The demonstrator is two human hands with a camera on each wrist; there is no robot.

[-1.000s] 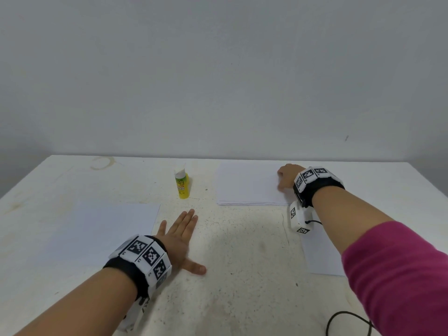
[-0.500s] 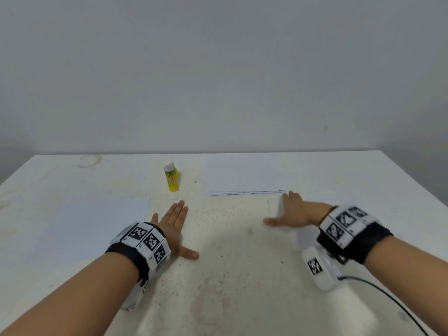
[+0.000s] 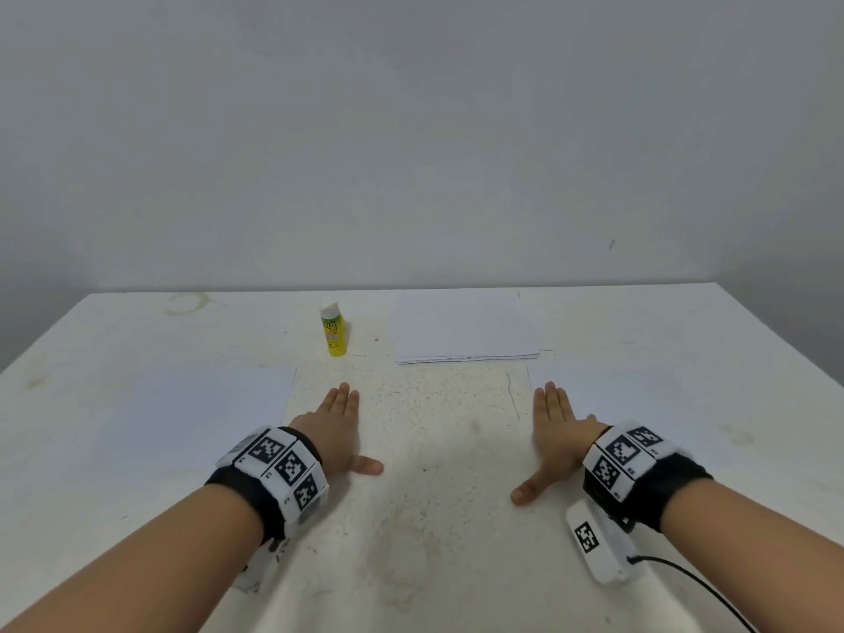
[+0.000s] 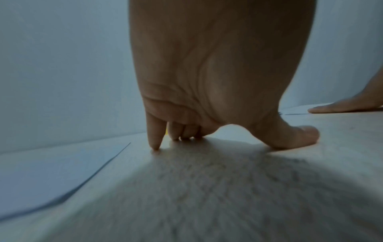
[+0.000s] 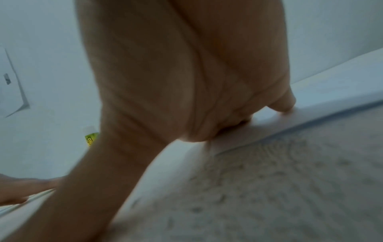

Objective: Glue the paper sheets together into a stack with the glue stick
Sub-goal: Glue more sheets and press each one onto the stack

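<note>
Pale grey wall (image 3: 411,130) behind a white, speckled table (image 3: 434,518). Left hand (image 3: 331,431) flat on the bare tabletop, fingers straight and together, thumb splayed out, holding nothing; just beside it on the left, a single paper sheet (image 3: 201,418). Right hand (image 3: 555,438) likewise flat with straight fingers and spread thumb, empty, fingers resting on the near edge of another sheet (image 3: 648,404) on the right. Toward the far edge, between the hands, a paper stack (image 3: 463,328) lying flat. Left of the stack and apart from it, a yellow glue stick (image 3: 334,329) standing upright, white cap on.
</note>
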